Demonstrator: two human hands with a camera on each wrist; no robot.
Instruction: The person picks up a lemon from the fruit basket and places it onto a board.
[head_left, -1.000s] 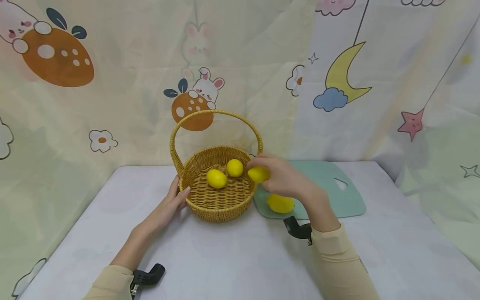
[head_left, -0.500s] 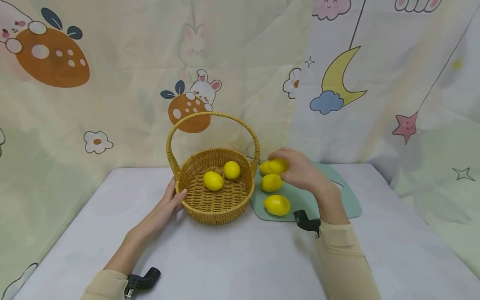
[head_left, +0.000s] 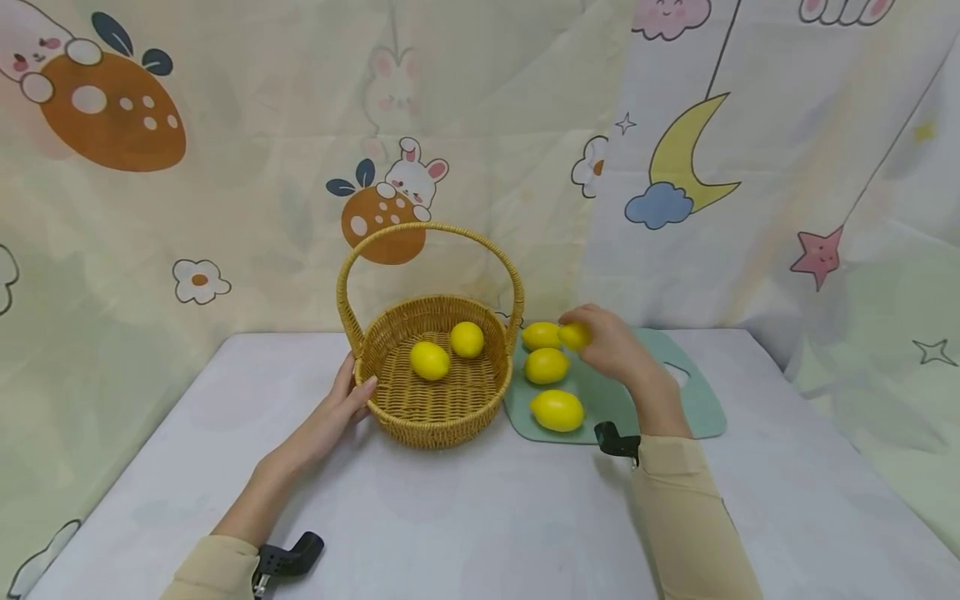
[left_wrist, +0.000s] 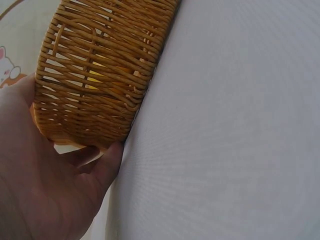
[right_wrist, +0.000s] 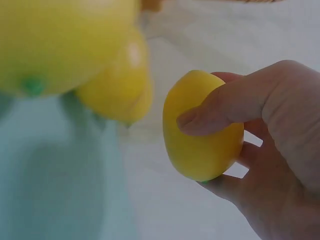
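Right hand (head_left: 611, 346) pinches a lemon (head_left: 575, 336) between thumb and curled fingers, holding it over the far part of the mint-green cutting board (head_left: 697, 408), just beside another lemon (head_left: 541, 335) at the board's far left corner. Two more lemons lie on the board nearer the person, one in the middle (head_left: 546, 366) and one at the near edge (head_left: 557, 410). Immediately left of the board stands a woven wicker basket (head_left: 420, 417) with a tall arched handle (head_left: 427, 229); inside it rest two lemons, one toward the left (head_left: 430, 361) and one farther back (head_left: 467, 339), close together. Left hand (head_left: 330, 421) lies with relaxed, mostly straight fingers against the basket's outer left wall, grasping nothing. Basket and board sit on a pale surface (head_left: 465, 525) before a cartoon-printed curtain (head_left: 225, 167).
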